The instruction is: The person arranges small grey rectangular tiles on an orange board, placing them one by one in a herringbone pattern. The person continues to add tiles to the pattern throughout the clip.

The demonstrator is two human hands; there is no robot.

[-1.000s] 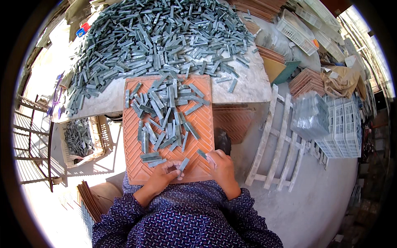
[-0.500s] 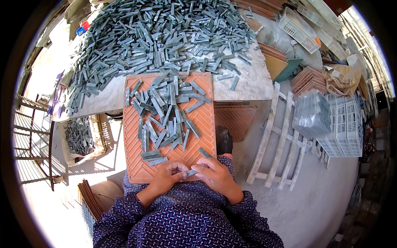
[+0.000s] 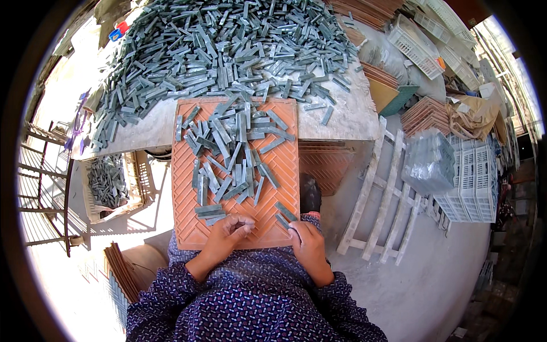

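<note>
Right hand [image 3: 308, 239] pinches a green strip [image 3: 281, 220] on the orange tray [image 3: 188, 229]; left hand [image 3: 223, 236] curled, grip unclear; pieces [image 3: 106, 183] crowd the crate [image 3: 135, 178]!

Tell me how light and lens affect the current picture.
Head view: sunlight bleaches the floor at lower left nearly white; head view: the orange board lies in softer shade; head view: the dark rack at left bows near the rim; head view: the lower right is murky.

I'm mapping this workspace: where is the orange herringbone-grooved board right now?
In the head view, the orange herringbone-grooved board is just left of centre, its far end overlapping the table and the right hand at its near right corner.
</note>
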